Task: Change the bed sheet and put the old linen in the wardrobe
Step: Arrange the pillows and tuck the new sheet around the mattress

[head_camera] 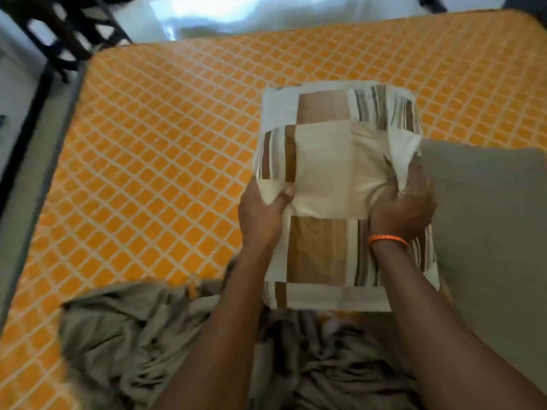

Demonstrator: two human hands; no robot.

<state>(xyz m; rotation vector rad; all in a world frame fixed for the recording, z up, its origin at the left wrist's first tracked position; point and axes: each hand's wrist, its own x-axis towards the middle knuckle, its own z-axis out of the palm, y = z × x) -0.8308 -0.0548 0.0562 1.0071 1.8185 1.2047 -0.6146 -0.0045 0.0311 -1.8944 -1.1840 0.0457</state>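
Note:
A pillow in a cream and brown patchwork case (325, 173) lies on the orange mattress with a white lattice pattern (162, 158). My left hand (262, 214) pinches the case fabric at its left side. My right hand (399, 208), with an orange thread band on the wrist, grips a bunch of the case at its right side. A crumpled olive-grey sheet (133, 335) is heaped at the near edge of the mattress, under my forearms. A flat grey pillow or folded cloth (488, 232) lies right of the patchwork pillow, touching it.
A dark bed frame edge (26, 122) runs along the left side. Dark furniture legs (68, 34) stand at the far left. A pale shiny floor (266, 13) shows beyond the far edge of the mattress.

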